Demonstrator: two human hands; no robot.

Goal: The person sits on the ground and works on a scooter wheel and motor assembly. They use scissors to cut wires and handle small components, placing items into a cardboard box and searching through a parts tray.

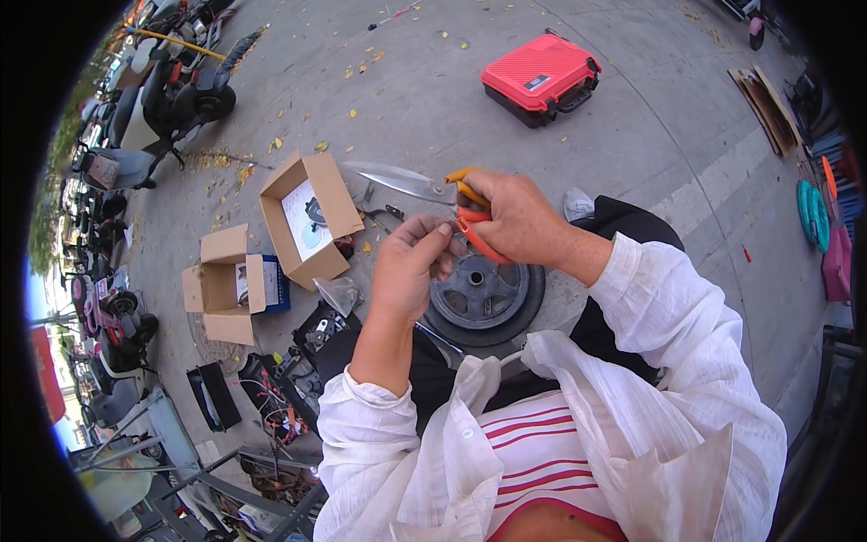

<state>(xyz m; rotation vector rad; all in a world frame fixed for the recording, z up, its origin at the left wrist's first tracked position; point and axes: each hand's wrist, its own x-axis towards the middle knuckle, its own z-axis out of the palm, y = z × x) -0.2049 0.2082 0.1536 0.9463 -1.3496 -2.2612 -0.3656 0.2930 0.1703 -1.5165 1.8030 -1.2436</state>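
My right hand (515, 217) grips large scissors (397, 181) by orange handles, their silver blades pointing up and left. Just below the blades, my left hand (406, 271) has its fingertips pinched at the scissors' pivot end; what sits between them is too small to make out. Beneath both hands, between my legs, lies a dark wheel with a tire (479, 303). An open cardboard box (330, 194) holding a printed sheet is just left of the blades, and a clear plastic bag (336, 295) is beside my left forearm.
A red hard case (537, 72) sits ahead. Another box (226, 316), a black tray (212, 396) and loose parts (275, 397) lie at left, beyond them parked scooters (163, 108). Flattened cardboard (763, 108) and a teal coiled item (813, 215) are at right.
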